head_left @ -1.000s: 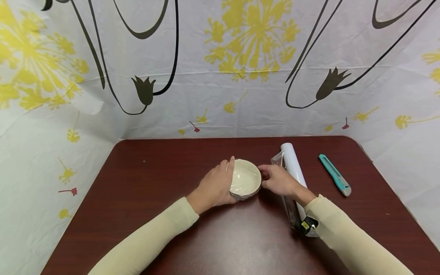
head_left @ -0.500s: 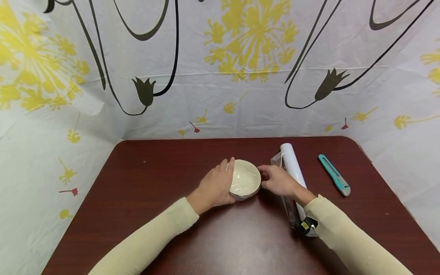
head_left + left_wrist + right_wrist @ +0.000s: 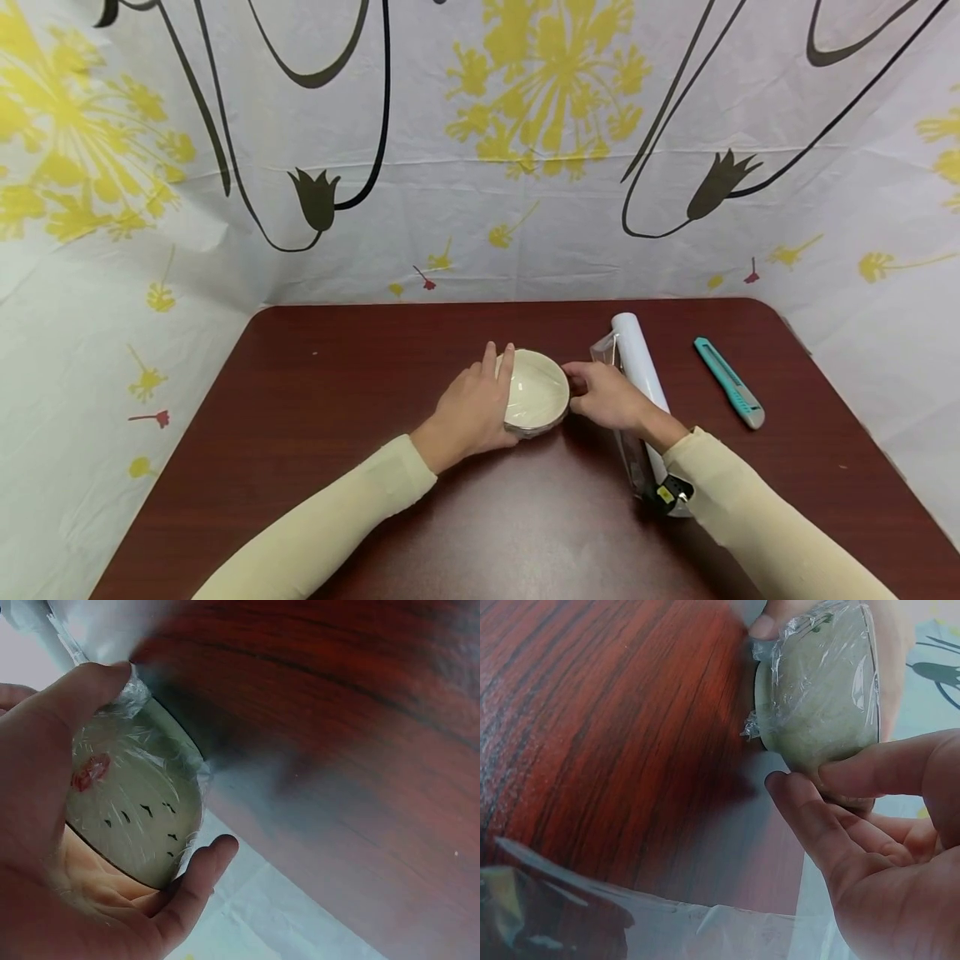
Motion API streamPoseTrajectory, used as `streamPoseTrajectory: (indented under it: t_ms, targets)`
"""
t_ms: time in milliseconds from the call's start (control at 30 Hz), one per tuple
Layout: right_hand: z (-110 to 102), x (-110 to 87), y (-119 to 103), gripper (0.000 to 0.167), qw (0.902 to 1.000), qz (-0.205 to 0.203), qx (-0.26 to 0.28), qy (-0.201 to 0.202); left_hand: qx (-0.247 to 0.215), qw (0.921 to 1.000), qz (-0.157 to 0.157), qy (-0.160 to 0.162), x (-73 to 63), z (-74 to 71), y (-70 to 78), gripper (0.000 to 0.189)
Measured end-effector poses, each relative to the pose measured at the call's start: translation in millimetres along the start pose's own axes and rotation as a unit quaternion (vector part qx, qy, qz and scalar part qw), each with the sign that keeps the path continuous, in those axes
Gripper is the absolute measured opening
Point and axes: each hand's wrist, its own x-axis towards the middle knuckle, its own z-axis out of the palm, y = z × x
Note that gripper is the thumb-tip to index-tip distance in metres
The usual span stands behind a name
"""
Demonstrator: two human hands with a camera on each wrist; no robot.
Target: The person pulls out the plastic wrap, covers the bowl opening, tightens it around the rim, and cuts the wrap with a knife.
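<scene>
A cream bowl [image 3: 537, 390] wrapped in clear cling film [image 3: 810, 667] is between the two hands at the middle of the table. Its outer wall shows small dark marks and a red patch in the left wrist view. My left hand [image 3: 472, 410] holds the bowl's left side, thumb low near the foot, with two fingers extended by the rim. From the right, my right hand [image 3: 606, 395] holds the bowl's wall, thumb against it and fingers curled near the underside. Film is bunched around the foot. Both palms hide parts of the bowl.
A white roll [image 3: 639, 357] with loose clear film beside it lies under the right forearm. Farther right is a teal utility knife [image 3: 729, 383]. The dark red table [image 3: 360, 375] backs onto a patterned white sheet [image 3: 465, 208].
Two fingers of my left hand have spread apart and lifted slightly at the rim. The bowl and my right hand look nearly still.
</scene>
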Motion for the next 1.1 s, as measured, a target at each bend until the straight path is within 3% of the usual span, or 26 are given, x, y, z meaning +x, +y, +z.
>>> streamPoseTrajectory:
  t_ms: [167, 333, 433, 567, 667, 833, 1100]
  targets:
    - [0, -0.6, 1, 0.049, 1.0000, 0.003, 0.000, 0.002, 0.007, 1.0000, 0.004, 0.002, -0.5, -1.0, -0.2, 0.138]
    - [0, 0.0, 3, 0.050, 1.0000, 0.006, 0.008, 0.002, -0.070, 0.9975, 0.005, -0.015, -0.8, -1.7, -5.6, 0.142]
    - [0, 0.0, 3, 0.050, 0.9999, 0.008, 0.014, -0.001, -0.145, 0.9891, 0.018, -0.015, -1.7, -0.4, -12.9, 0.145]
    - [0, -1.5, 3, 0.050, 0.9996, 0.011, 0.027, -0.004, -0.234, 0.9715, 0.038, -0.006, -2.6, 0.4, -24.5, 0.145]
    - [0, -2.3, 2, 0.050, 0.9993, 0.015, 0.034, -0.004, -0.279, 0.9599, 0.031, -0.007, -2.7, 1.3, -30.7, 0.146]
    - [1, -1.3, 2, 0.049, 0.9994, 0.018, 0.030, -0.002, -0.321, 0.9469, 0.008, -0.010, -2.1, 3.0, -35.8, 0.148]
    - [1, -0.6, 1, 0.048, 0.9992, 0.020, 0.033, -0.003, -0.337, 0.9412, 0.014, -0.010, -0.7, 4.2, -43.1, 0.151]
